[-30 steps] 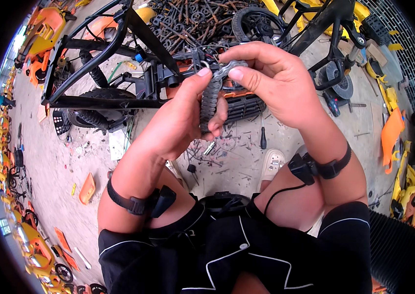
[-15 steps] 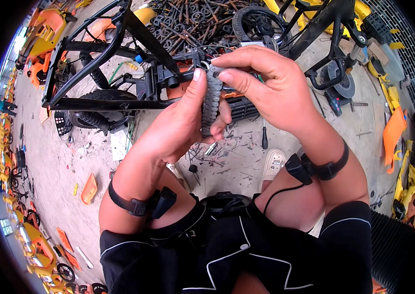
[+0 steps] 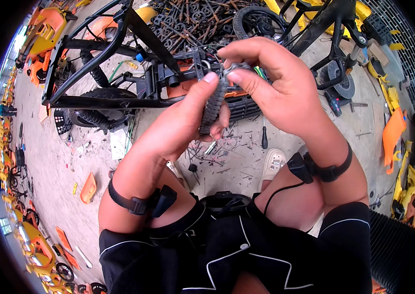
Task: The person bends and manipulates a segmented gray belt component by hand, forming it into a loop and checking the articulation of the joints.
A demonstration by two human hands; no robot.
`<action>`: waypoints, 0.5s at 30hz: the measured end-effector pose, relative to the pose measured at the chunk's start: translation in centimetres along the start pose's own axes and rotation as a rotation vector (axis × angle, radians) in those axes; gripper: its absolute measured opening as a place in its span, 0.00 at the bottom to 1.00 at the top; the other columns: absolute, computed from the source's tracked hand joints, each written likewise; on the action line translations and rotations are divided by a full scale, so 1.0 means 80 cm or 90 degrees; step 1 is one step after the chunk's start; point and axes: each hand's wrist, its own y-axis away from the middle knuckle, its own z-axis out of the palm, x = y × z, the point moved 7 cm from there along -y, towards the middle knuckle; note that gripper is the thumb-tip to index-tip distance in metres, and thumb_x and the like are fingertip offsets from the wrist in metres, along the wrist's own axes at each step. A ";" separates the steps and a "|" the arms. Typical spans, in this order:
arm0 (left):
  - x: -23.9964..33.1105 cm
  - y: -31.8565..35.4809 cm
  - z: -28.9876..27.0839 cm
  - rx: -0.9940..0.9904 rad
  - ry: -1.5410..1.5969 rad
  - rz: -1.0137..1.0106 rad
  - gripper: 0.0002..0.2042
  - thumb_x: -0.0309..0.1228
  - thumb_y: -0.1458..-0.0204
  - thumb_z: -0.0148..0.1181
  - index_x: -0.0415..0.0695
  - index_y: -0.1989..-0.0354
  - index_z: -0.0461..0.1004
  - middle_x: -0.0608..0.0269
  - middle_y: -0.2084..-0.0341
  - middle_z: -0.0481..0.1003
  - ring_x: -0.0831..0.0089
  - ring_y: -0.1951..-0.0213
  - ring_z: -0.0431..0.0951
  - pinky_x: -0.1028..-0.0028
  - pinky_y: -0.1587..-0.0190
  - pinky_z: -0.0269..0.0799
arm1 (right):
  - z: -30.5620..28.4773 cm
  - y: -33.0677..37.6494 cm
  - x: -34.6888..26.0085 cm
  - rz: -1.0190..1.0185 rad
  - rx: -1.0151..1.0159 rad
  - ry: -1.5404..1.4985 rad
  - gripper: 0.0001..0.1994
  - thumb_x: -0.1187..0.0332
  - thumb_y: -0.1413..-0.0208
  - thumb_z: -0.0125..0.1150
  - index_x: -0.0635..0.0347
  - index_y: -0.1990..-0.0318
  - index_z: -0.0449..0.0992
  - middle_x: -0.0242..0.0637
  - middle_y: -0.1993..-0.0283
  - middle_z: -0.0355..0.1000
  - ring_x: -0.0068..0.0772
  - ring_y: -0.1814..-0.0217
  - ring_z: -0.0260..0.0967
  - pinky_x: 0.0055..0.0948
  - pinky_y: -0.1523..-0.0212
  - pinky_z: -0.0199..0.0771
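Note:
A grey, segmented length of metal chain (image 3: 213,107) is stretched between my two hands in front of the black frame. My left hand (image 3: 175,120) is closed round its lower part, with the thumb lying along the upper side. Part of the chain is hidden behind the fingers. At the upper end, my right hand (image 3: 288,93) pinches the chain between thumb and forefinger, where it bends over to the right. A small silver cylinder (image 3: 211,147) shows just below my left fingertips; whether it is held or lies on the floor I cannot tell.
A black tubular vehicle frame (image 3: 119,104) stands just ahead, with a tyre (image 3: 102,100) at its left. Behind lies a heap of rusty metal parts (image 3: 193,22). A screwdriver (image 3: 265,137) and an orange plastic piece (image 3: 88,188) lie on the floor among scattered debris.
My right hand has moved slightly up and right, and the chain's top end now bends over in its pinch. The left hand has tilted a little, its thumb shifting right.

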 end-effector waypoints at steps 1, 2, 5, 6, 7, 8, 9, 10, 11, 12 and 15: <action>-0.002 -0.001 0.000 -0.001 -0.005 -0.005 0.35 0.65 0.38 0.31 0.43 0.68 0.71 0.65 0.82 0.65 0.71 0.75 0.68 0.70 0.67 0.68 | 0.001 0.001 0.002 0.020 0.001 -0.019 0.10 0.80 0.43 0.61 0.64 0.53 0.78 0.35 0.56 0.73 0.26 0.52 0.72 0.25 0.53 0.74; -0.005 -0.002 0.000 -0.002 -0.009 -0.010 0.34 0.65 0.38 0.32 0.43 0.69 0.71 0.65 0.81 0.65 0.72 0.75 0.68 0.70 0.67 0.68 | 0.003 0.001 0.005 0.041 0.002 -0.038 0.11 0.80 0.43 0.61 0.65 0.52 0.77 0.35 0.56 0.74 0.25 0.51 0.72 0.25 0.52 0.74; -0.011 -0.003 -0.002 -0.051 0.013 -0.002 0.35 0.66 0.39 0.32 0.44 0.68 0.70 0.65 0.81 0.66 0.72 0.75 0.68 0.70 0.67 0.68 | 0.007 0.005 0.016 0.119 0.014 -0.079 0.09 0.75 0.45 0.63 0.63 0.55 0.79 0.36 0.59 0.77 0.29 0.56 0.75 0.28 0.56 0.75; -0.012 -0.003 -0.003 -0.044 0.009 0.000 0.35 0.67 0.39 0.32 0.44 0.68 0.70 0.65 0.81 0.66 0.72 0.75 0.68 0.70 0.67 0.68 | 0.009 0.005 0.021 0.147 0.019 -0.091 0.09 0.73 0.46 0.65 0.62 0.57 0.80 0.37 0.61 0.79 0.30 0.59 0.77 0.29 0.57 0.76; -0.012 -0.003 -0.004 -0.036 0.005 0.002 0.35 0.67 0.39 0.31 0.44 0.67 0.70 0.65 0.81 0.65 0.72 0.75 0.68 0.70 0.67 0.68 | 0.008 0.005 0.019 0.122 0.013 -0.067 0.09 0.73 0.45 0.64 0.62 0.57 0.80 0.37 0.60 0.79 0.29 0.58 0.77 0.28 0.58 0.76; -0.012 -0.003 -0.004 -0.029 0.001 0.003 0.35 0.67 0.39 0.31 0.44 0.67 0.70 0.65 0.81 0.65 0.72 0.75 0.68 0.70 0.67 0.67 | 0.007 0.005 0.017 0.097 0.007 -0.044 0.08 0.73 0.45 0.64 0.62 0.57 0.80 0.37 0.60 0.79 0.29 0.58 0.77 0.28 0.58 0.76; -0.010 -0.002 -0.002 -0.015 0.011 0.000 0.37 0.68 0.40 0.29 0.45 0.69 0.70 0.67 0.82 0.66 0.73 0.75 0.68 0.72 0.68 0.66 | 0.007 0.005 0.017 0.072 0.002 -0.019 0.08 0.73 0.45 0.64 0.62 0.58 0.81 0.38 0.60 0.79 0.28 0.58 0.77 0.27 0.58 0.76; -0.005 -0.001 0.003 0.000 0.021 -0.003 0.38 0.70 0.41 0.28 0.45 0.71 0.71 0.68 0.82 0.66 0.75 0.75 0.69 0.74 0.68 0.65 | 0.006 0.005 0.014 0.020 0.008 -0.007 0.08 0.74 0.44 0.64 0.62 0.57 0.81 0.38 0.59 0.78 0.27 0.58 0.77 0.27 0.59 0.76; -0.003 -0.001 0.005 0.014 0.031 -0.006 0.39 0.71 0.41 0.27 0.45 0.74 0.71 0.70 0.83 0.66 0.77 0.75 0.69 0.76 0.69 0.64 | 0.006 0.005 0.013 -0.032 0.013 0.005 0.08 0.75 0.44 0.63 0.62 0.57 0.81 0.38 0.59 0.78 0.27 0.59 0.77 0.26 0.59 0.76; -0.004 -0.001 0.004 0.000 0.038 -0.007 0.39 0.71 0.42 0.27 0.46 0.73 0.71 0.70 0.82 0.66 0.76 0.75 0.69 0.75 0.68 0.64 | 0.007 0.006 0.009 -0.084 0.018 0.015 0.07 0.75 0.43 0.62 0.62 0.57 0.81 0.39 0.58 0.77 0.27 0.59 0.76 0.26 0.60 0.76; -0.009 -0.003 0.000 -0.032 0.057 -0.004 0.39 0.73 0.43 0.27 0.46 0.71 0.71 0.69 0.82 0.67 0.75 0.74 0.69 0.73 0.67 0.65 | 0.009 0.007 0.005 -0.039 0.010 -0.010 0.08 0.78 0.43 0.59 0.63 0.57 0.81 0.40 0.56 0.75 0.29 0.58 0.76 0.26 0.60 0.76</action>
